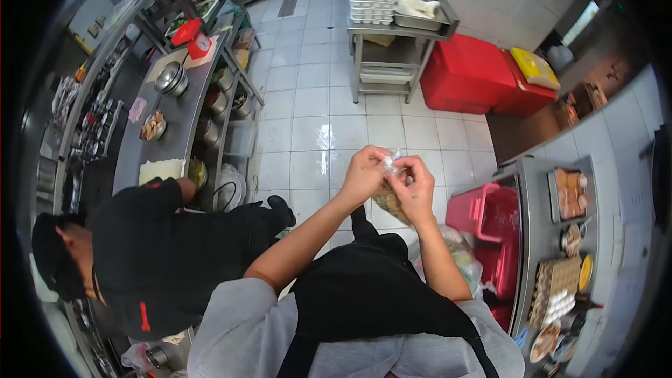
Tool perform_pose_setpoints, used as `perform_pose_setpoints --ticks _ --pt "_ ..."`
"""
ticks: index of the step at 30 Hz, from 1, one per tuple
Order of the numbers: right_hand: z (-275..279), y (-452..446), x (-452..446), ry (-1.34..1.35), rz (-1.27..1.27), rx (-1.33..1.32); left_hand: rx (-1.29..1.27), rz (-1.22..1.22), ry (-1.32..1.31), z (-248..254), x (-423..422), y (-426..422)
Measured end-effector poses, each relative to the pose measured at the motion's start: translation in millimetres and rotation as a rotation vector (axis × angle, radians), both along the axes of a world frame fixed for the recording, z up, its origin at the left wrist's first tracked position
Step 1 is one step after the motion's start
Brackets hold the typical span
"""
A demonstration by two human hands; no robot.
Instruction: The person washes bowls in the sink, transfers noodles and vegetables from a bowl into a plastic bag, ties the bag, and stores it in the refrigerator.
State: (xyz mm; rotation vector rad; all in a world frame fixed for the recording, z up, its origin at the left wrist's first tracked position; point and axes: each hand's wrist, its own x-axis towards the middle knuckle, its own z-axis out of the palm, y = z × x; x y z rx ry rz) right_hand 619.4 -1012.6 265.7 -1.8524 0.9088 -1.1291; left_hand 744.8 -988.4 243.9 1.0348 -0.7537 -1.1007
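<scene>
A clear plastic bag (393, 205) with greenish-yellow contents hangs in front of me, above the tiled floor. My left hand (365, 176) pinches its gathered top from the left. From the other side, my right hand (414, 187) closes its thumb and fingers on the same twisted neck. The bag's lower part shows beneath and between my hands, partly covered by the right one. What exactly is inside cannot be made out.
At left, a co-worker in black (168, 252) bends at a steel counter (129, 143) with a red scale (193, 38) and metal bowls (171, 79). Red boxes (465, 73) stand ahead. Pink tubs (483, 213) and a steel table with egg trays (556, 287) are right.
</scene>
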Motion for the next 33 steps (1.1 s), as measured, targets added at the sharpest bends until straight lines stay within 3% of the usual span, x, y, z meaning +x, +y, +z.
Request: perform_pose_setpoints --ticks 4,6,8,10,13,15,17,20,23,24,26,29,32,33 --pt "-10.8 -74.8 53.0 -0.085 0.020 0.111 -0.011 0.080 -0.064 -8.1 45.1 -66.6" --pt "-4.7 -113.6 83.3 -0.135 0.113 0.146 0.080 0.093 -0.066 22.6 71.2 -84.2" --pt "-8.9 -154.3 124.4 -0.178 0.209 0.365 0.171 0.131 -0.079 35.7 108.9 -112.2" --pt "-5.3 -187.5 168.8 -0.170 0.290 0.286 -0.033 0.398 -0.142 28.7 137.3 -131.8" --pt "-2.2 -250.8 255.1 -0.218 0.398 0.493 -0.095 0.509 -0.177 26.0 209.5 -172.4" --pt "-12.5 -278.6 306.4 -0.285 0.670 0.810 -0.141 0.584 -0.220 24.3 256.3 -184.2" --pt "-17.2 -300.2 343.7 -0.257 0.741 0.903 -0.007 0.258 0.186 34.7 301.5 -192.3" --pt "-9.2 -335.1 385.0 -0.163 0.801 1.000 0.006 0.193 0.359 19.1 359.6 -224.1" --pt "6.9 -361.1 411.5 0.054 0.516 0.177 0.108 0.244 0.230 20.1 397.2 -273.9" --pt "20.8 -370.8 414.6 0.035 0.492 0.176 0.143 0.275 0.172 20.9 406.5 -290.1" --pt "38.1 -390.5 424.5 0.120 0.457 -0.075 0.152 0.236 0.126 20.5 427.6 -324.8" --pt "33.1 -422.4 455.1 0.122 0.441 0.004 0.102 0.231 -0.058 20.2 460.3 -378.5" --pt "13.4 -481.4 501.4 0.060 0.354 -0.219 0.175 0.145 -0.176 25.6 506.8 -425.0" --pt "8.6 -497.8 517.6 0.008 0.353 -0.130 0.174 0.146 -0.239 27.5 522.2 -440.9"
